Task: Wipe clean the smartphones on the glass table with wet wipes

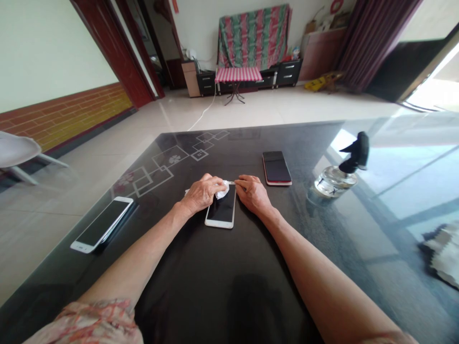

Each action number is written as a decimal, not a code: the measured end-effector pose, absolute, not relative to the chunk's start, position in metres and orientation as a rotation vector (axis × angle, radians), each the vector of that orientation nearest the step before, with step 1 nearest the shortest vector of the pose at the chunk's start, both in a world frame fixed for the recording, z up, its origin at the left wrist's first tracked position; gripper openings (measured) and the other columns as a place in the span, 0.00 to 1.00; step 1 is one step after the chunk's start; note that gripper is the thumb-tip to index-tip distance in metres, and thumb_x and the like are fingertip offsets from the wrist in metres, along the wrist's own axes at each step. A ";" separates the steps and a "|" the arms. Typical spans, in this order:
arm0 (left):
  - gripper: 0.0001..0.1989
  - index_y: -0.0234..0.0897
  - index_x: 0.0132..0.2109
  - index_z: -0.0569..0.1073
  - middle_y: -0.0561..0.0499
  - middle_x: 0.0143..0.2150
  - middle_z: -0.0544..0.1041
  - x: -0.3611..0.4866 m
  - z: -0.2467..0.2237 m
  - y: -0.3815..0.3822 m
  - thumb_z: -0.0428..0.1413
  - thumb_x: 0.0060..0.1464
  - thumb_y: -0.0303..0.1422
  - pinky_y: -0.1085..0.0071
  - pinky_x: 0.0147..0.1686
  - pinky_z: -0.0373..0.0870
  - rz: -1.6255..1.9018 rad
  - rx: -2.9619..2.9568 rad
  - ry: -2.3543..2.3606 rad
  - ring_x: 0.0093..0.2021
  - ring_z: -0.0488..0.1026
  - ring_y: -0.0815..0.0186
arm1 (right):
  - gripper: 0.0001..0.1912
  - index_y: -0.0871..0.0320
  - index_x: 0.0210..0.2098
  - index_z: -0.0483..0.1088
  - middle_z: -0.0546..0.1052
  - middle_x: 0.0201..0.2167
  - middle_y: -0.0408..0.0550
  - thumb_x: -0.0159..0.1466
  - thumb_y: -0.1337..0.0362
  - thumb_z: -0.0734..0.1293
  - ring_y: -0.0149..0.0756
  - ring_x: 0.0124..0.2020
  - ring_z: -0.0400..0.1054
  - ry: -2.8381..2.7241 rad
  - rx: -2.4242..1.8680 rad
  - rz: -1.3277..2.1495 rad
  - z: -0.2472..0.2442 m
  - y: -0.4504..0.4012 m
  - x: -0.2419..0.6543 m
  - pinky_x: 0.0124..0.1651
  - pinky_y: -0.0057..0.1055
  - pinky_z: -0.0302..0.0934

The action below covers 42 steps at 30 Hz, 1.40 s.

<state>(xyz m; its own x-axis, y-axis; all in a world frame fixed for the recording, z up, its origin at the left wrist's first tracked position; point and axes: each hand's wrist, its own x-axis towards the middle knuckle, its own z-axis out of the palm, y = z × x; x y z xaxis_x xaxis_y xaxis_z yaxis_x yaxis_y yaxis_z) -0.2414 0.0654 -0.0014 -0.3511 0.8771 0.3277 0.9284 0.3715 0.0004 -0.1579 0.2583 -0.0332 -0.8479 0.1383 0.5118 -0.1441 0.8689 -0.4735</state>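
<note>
Mostly, the view is filled by a glossy black worktop, from whose middle the clock hours are read. Well beyond it, at twelve o'clock, a patterned cloth is seen behind a striped table. At the middle, a wad of white tissue is gripped in the left hand and held against a phone's screen; the right hand is laid, fingers bent, at that phone's top right corner, though whether it is pinched cannot be told. Towards three o'clock, a clear spray bottle is topped with a black trigger head. Near four o'clock, a crumpled pale cloth is cut off by the picture's edge. A white phone is placed towards nine o'clock, a red-edged phone at two, and the central phone is set between and below the hands, partly covered by the tissue.
</note>
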 end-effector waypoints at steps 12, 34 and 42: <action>0.20 0.45 0.45 0.78 0.52 0.49 0.77 -0.231 0.004 0.048 0.44 0.62 0.23 0.71 0.38 0.68 -0.203 -1.618 -2.374 0.44 0.66 0.63 | 0.15 0.55 0.43 0.79 0.78 0.48 0.51 0.66 0.67 0.60 0.40 0.51 0.69 -2.503 -0.006 0.681 -0.033 0.258 -0.158 0.59 0.36 0.60; 0.19 0.45 0.46 0.79 0.52 0.49 0.76 -0.238 -0.001 0.063 0.45 0.62 0.24 0.73 0.40 0.68 -0.247 -1.601 -2.387 0.42 0.65 0.64 | 0.19 0.58 0.44 0.79 0.77 0.49 0.52 0.61 0.73 0.60 0.41 0.52 0.67 -2.507 -0.029 0.708 -0.035 0.258 -0.159 0.60 0.35 0.59; 0.21 0.45 0.46 0.79 0.52 0.49 0.76 -0.232 0.003 0.069 0.45 0.60 0.22 0.73 0.37 0.67 -0.235 -1.665 -2.381 0.42 0.65 0.64 | 0.19 0.60 0.43 0.78 0.77 0.50 0.54 0.60 0.74 0.59 0.41 0.53 0.67 -2.523 -0.025 0.692 -0.036 0.259 -0.159 0.60 0.35 0.58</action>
